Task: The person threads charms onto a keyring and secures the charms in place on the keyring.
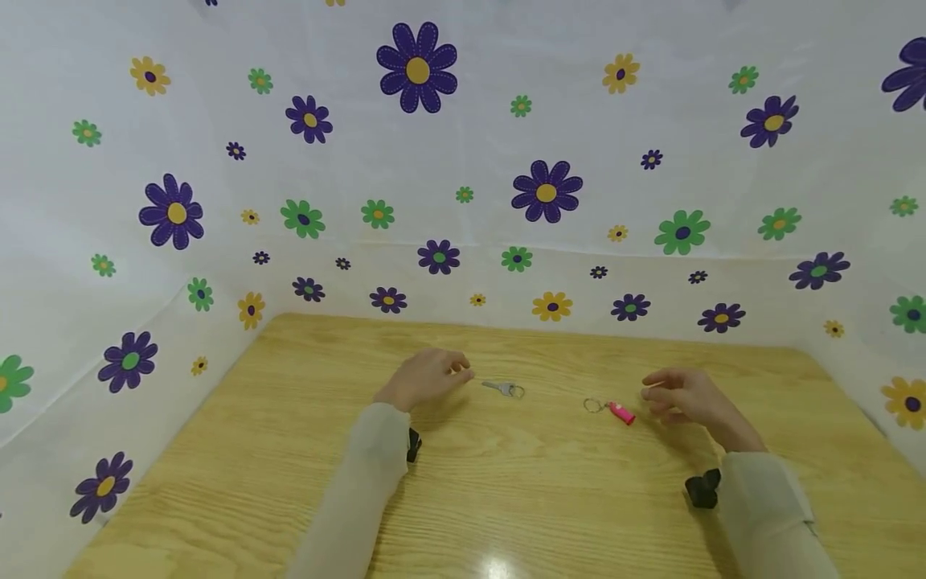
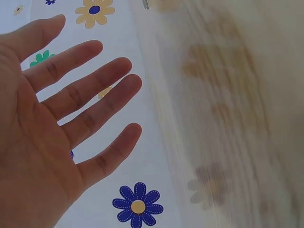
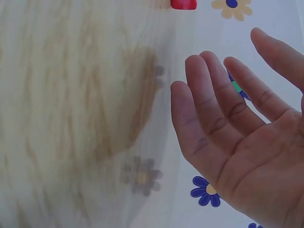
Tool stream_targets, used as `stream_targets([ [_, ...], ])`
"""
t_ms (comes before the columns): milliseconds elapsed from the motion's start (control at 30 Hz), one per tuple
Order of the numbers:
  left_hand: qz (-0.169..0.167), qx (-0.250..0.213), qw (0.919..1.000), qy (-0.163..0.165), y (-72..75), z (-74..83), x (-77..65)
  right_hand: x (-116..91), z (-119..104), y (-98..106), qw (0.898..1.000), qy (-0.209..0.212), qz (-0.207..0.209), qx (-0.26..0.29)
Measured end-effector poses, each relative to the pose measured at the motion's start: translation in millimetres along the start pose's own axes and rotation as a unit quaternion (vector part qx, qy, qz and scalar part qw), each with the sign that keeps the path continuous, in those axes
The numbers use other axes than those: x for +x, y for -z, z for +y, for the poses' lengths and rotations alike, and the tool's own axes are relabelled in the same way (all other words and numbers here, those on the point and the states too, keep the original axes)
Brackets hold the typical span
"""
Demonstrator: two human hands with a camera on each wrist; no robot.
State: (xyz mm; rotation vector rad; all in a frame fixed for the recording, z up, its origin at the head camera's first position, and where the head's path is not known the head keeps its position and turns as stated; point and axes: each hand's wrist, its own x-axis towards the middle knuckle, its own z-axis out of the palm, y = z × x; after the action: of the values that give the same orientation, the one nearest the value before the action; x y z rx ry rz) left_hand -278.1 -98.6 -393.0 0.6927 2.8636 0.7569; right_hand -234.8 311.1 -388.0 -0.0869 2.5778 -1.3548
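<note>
A silver key (image 1: 501,388) with a small ring lies flat on the table, just right of the left hand (image 1: 428,376). The left hand hovers with its fingers relaxed and spread, touching nothing; the left wrist view shows its bare palm (image 2: 42,142). Right of the key lies a pink whistle-shaped fob (image 1: 621,413) joined to a split ring (image 1: 592,405). Close to the fob's right side, the right hand (image 1: 689,399) holds nothing. Its fingers are loosely bent in the right wrist view, where a red-pink end of the fob (image 3: 184,4) shows at the top edge.
A light wood-grain table (image 1: 506,490) spreads under both hands. White cloth walls (image 1: 463,137) with purple, green and yellow flowers stand at the back and both sides. Each wrist wears a small black camera, one seen below the right hand (image 1: 703,489).
</note>
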Motion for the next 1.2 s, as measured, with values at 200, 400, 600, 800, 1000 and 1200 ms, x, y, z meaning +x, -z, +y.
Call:
stream_targets([
  [200, 0.002, -0.028, 0.9995, -0.014, -4.7, -0.6, 13.7, 6, -3, 3, 1.0, -0.007, -0.004, 0.011],
  [400, -0.016, -0.073, 0.9966, -0.034, -12.2, -2.6, 20.8, 16, -1, 0, 1.0, -0.015, -0.012, 0.019],
  [600, -0.036, -0.087, 0.995, -0.033, -14.2, -5.6, 32.1, 25, -3, -6, 0.999, -0.012, -0.05, 0.011],
  [800, -0.067, -0.11, 0.9907, -0.045, -12.1, -5.4, 54.3, 32, -10, -5, 0.995, -0.009, -0.102, -0.013],
  [1000, -0.131, -0.164, 0.9775, -0.018, -13.7, 3.0, 64.7, 39, -11, -5, 0.99, -0.023, -0.14, -0.027],
  [1200, -0.167, -0.157, 0.9729, -0.024, -15.4, 8.3, 66.7, 44, -11, -8, 0.985, -0.046, -0.163, -0.016],
])
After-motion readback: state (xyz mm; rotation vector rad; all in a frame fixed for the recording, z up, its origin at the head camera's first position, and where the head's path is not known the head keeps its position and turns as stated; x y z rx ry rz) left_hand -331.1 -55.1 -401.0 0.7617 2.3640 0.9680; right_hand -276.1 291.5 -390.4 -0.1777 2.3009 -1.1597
